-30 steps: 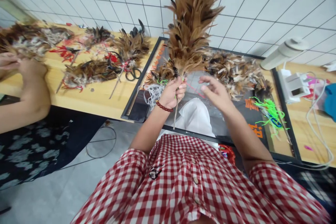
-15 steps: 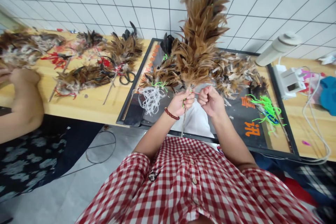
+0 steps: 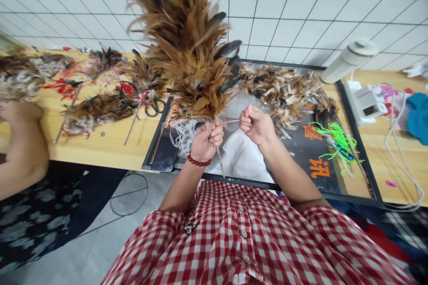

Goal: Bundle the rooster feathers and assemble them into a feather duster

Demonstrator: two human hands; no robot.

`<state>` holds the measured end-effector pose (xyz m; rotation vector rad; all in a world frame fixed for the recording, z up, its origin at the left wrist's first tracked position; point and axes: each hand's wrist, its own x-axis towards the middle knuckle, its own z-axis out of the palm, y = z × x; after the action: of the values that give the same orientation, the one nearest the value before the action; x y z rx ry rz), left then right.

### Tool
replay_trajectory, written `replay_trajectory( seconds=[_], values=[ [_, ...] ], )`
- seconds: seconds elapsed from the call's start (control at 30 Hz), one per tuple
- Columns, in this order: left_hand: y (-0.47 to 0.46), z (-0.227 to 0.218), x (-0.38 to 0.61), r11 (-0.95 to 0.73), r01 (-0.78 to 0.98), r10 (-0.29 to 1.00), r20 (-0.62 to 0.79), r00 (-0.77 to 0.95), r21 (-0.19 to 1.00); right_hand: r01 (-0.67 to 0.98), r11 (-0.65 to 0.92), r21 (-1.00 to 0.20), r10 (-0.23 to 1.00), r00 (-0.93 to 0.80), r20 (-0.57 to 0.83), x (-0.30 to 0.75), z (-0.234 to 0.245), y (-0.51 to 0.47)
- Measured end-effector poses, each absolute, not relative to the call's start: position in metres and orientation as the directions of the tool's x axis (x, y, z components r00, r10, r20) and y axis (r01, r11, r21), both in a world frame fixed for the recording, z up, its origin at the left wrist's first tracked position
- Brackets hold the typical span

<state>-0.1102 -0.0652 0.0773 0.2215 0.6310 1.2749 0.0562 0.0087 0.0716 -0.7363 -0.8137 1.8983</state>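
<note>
Head view: a long feather duster [image 3: 190,49], its soft, shaggy plumes layered in brown and glossy black, tapers to a thin, smooth stick [image 3: 220,160]. White stringy loops [image 3: 183,137] lie in a loose tangle, and fuzzy, bright green strands [image 3: 339,140] sit in a heap on the dark panel's right side. The left hand [image 3: 206,139] is curled around the stick just below the feathers, which rise above it, leaning left. The right hand [image 3: 257,125], fingers folded tight, pinches a thin red cord [image 3: 231,121] stretched taut between the hands, right of the stick.
</note>
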Motion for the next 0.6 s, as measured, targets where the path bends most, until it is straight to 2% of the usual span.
replay_trajectory(
  seconds=[0.07,0.13,0.23,0.3,0.33,0.4,0.47,0.53,0.6],
  values=[
    [-0.071,0.079,-0.122,0.256,-0.808,0.946,-0.309,0.096,0.531,-0.475,-0.292,-0.830,0.906,-0.415,-0.081,0.047,0.075,0.006],
    [-0.078,0.079,-0.136,0.193,-0.801,0.955,-0.295,0.022,0.566,-0.382,-0.157,-0.911,0.874,-0.483,0.053,0.038,0.079,-0.001],
    [-0.093,0.076,-0.159,0.084,-0.786,0.963,-0.253,-0.093,0.613,-0.207,0.112,-0.972,0.654,-0.721,0.229,0.030,0.082,-0.014],
    [-0.102,0.075,-0.173,0.001,-0.775,0.959,-0.222,-0.179,0.632,-0.157,0.230,-0.961,0.492,-0.833,0.253,0.031,0.079,-0.015],
    [-0.105,0.075,-0.180,-0.037,-0.773,0.953,-0.209,-0.217,0.633,-0.139,0.257,-0.957,0.464,-0.850,0.248,0.034,0.075,-0.010],
    [-0.109,0.077,-0.191,-0.105,-0.778,0.943,-0.188,-0.277,0.620,-0.076,0.278,-0.957,0.542,-0.810,0.222,0.039,0.066,0.011],
    [-0.111,0.078,-0.199,-0.149,-0.793,0.938,-0.170,-0.303,0.591,0.063,0.321,-0.945,0.706,-0.681,0.195,0.043,0.058,0.042],
    [-0.110,0.080,-0.204,-0.179,-0.815,0.934,-0.164,-0.317,0.552,0.268,0.426,-0.864,0.798,-0.561,0.220,0.041,0.055,0.073],
    [-0.110,0.081,-0.205,-0.197,-0.834,0.929,-0.174,-0.327,0.515,0.432,0.531,-0.729,0.797,-0.548,0.255,0.032,0.056,0.092]
  ],
)
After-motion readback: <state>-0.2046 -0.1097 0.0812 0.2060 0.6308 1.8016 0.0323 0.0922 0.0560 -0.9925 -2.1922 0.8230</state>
